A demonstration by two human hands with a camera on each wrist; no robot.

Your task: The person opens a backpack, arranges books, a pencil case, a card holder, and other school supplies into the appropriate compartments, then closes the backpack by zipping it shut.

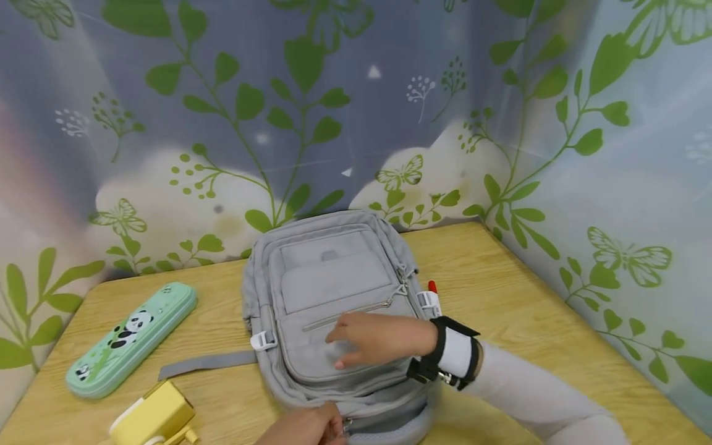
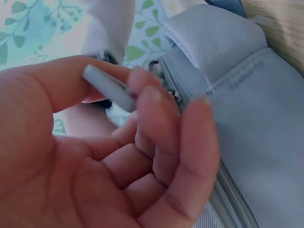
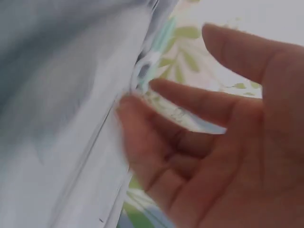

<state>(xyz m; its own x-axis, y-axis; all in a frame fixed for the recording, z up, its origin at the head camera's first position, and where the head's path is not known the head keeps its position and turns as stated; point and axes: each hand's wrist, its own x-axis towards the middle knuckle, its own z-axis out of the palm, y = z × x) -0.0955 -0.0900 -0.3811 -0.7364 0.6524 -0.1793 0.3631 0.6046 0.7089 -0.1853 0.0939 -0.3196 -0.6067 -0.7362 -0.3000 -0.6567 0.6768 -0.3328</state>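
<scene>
A grey backpack [image 1: 334, 278] lies front side up on the table. At its near end my left hand [image 1: 308, 425] pinches a grey zipper pull [image 2: 109, 88], with the bag's zipper track [image 2: 232, 202] running on beside the fingers in the left wrist view. Over the lower front pocket is my right hand [image 1: 381, 340], its fingers loosely spread and nothing held in them. In the right wrist view the right hand [image 3: 213, 142] appears close beside the bag's pale fabric [image 3: 71, 156], which is blurred.
On the left of the wooden table [image 1: 222, 309] lie a green panda pencil case [image 1: 133, 337] and a yellow boxy object [image 1: 152, 414]. A grey strap [image 1: 208, 363] reaches left from the bag. Something red-tipped [image 1: 432, 287] shows at its right side. Patterned curtains [image 1: 233, 123] hang behind.
</scene>
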